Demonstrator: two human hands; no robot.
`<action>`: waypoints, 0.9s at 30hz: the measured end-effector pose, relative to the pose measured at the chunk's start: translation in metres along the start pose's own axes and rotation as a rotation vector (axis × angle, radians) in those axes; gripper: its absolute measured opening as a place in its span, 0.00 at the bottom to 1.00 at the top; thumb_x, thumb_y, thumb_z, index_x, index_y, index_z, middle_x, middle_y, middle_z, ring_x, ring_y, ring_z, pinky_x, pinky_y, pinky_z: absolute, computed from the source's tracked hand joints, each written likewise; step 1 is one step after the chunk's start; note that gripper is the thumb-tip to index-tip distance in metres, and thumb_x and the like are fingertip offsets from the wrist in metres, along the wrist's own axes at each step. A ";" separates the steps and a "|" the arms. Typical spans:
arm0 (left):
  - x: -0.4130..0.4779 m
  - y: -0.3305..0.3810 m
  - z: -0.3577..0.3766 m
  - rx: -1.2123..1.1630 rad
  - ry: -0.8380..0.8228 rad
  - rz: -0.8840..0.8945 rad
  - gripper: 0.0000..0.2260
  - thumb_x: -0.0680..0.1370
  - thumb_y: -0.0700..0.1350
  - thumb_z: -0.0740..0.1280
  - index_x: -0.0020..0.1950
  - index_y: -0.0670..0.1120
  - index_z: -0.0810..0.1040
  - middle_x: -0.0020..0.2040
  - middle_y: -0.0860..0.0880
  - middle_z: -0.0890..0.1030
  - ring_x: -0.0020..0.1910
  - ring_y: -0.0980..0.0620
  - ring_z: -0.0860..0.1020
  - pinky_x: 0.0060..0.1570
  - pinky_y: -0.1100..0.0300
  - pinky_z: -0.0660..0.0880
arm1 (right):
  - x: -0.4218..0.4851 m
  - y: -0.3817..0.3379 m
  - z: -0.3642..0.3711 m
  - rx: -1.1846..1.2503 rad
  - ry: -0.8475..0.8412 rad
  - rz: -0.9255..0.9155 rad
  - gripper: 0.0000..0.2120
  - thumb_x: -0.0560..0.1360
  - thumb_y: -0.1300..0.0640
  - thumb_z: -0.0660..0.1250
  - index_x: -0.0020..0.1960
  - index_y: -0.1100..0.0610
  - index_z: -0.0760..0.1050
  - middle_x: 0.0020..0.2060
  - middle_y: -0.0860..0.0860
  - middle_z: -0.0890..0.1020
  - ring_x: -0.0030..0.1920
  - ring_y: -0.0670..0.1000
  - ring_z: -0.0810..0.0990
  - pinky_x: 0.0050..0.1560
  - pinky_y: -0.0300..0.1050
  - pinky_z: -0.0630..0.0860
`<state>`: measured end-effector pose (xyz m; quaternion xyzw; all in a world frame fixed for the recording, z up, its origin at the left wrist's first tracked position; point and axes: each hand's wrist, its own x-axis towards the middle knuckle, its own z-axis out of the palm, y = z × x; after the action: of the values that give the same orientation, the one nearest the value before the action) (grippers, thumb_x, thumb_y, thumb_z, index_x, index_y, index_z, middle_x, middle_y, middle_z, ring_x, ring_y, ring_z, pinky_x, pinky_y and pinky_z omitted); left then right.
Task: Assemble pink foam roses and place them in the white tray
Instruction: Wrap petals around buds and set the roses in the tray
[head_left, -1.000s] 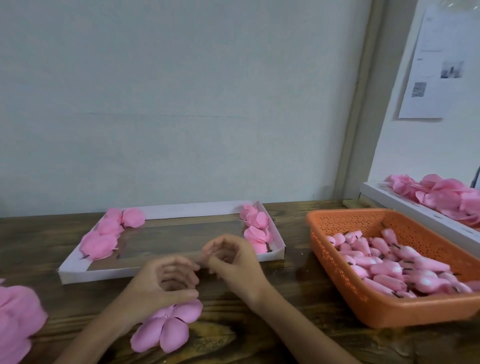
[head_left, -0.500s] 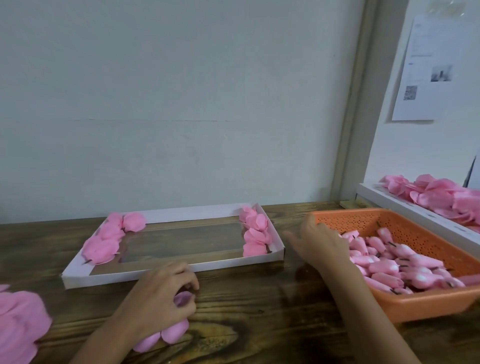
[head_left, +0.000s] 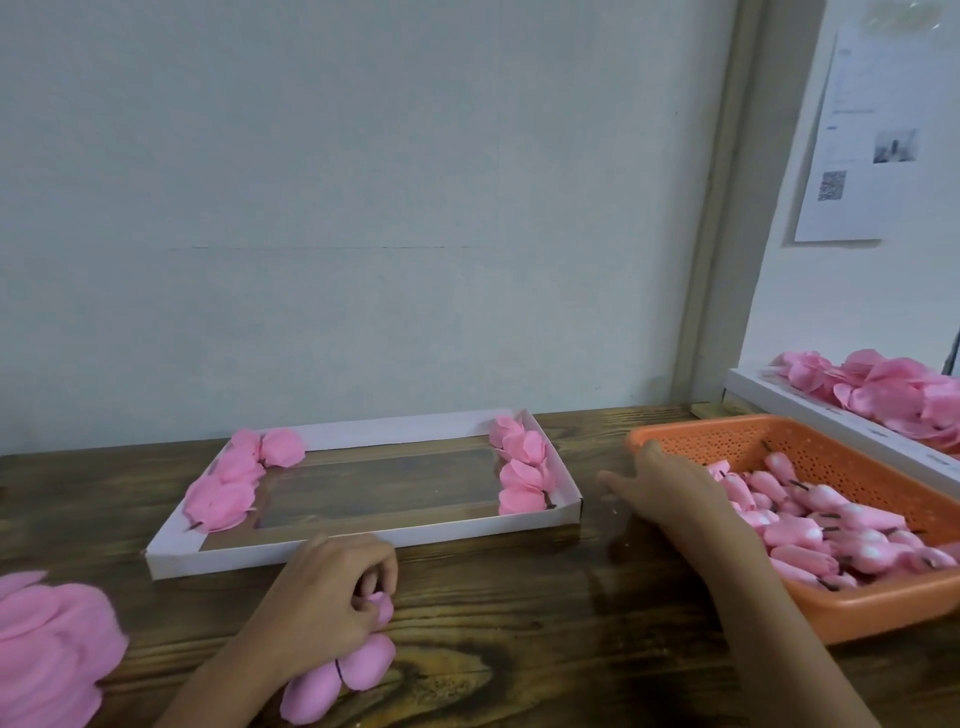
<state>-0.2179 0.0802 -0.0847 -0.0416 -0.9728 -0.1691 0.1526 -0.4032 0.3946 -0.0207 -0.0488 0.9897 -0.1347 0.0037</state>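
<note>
1. Pink foam petals are held down on the wooden table by the left hand, just in front of the white tray's near wall. The fingers are curled shut over the top of the cluster, and several petals fan out below the palm.
2. Nothing is seen in the right hand. It is spread loosely open, palm down, over the near-left rim of the orange basket, which stands just right of the tray. Whether a fingertip already touches a bud cannot be told.
3. Pink foam buds with dark stems are piled in the basket, to the tray's right.
4. White tray: finished roses are lined along its left end and its right end. The middle is bare, so the task is judged partly done.
5. Step in hand, as judged: one bud is being fetched to serve as the centre of the petals.
6. Method note: a single bud should be pinched by its stem end, so that the soft foam is not crushed and neighbours are not dragged out. The petal cluster should be kept pressed and fanned until the bud is brought across in front of the tray.
7. Loose pink petals lie well left of the tray; more are seen in a second white tray beyond the basket.
</note>
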 end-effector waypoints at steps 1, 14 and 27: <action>0.000 0.000 0.000 -0.021 0.004 -0.008 0.06 0.67 0.43 0.70 0.38 0.53 0.76 0.35 0.56 0.79 0.37 0.56 0.75 0.38 0.68 0.65 | 0.001 0.000 0.001 -0.006 0.015 -0.004 0.31 0.81 0.37 0.63 0.72 0.60 0.69 0.64 0.59 0.80 0.64 0.61 0.79 0.56 0.52 0.74; 0.004 0.005 0.002 -0.412 0.269 -0.016 0.23 0.73 0.24 0.69 0.38 0.54 0.83 0.43 0.54 0.84 0.45 0.49 0.83 0.45 0.58 0.79 | -0.007 -0.002 -0.003 0.022 0.052 0.054 0.33 0.82 0.36 0.61 0.76 0.58 0.63 0.73 0.65 0.67 0.72 0.68 0.69 0.70 0.64 0.67; -0.005 -0.009 -0.005 -0.154 -0.097 0.029 0.12 0.72 0.54 0.68 0.53 0.65 0.83 0.46 0.63 0.78 0.50 0.58 0.77 0.45 0.67 0.73 | -0.008 0.001 0.006 -0.087 0.317 -0.006 0.15 0.83 0.61 0.55 0.68 0.61 0.67 0.63 0.64 0.74 0.62 0.65 0.74 0.62 0.56 0.71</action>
<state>-0.2134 0.0701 -0.0846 -0.0753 -0.9624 -0.2392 0.1040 -0.3956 0.3944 -0.0264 -0.0301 0.9826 -0.0977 -0.1551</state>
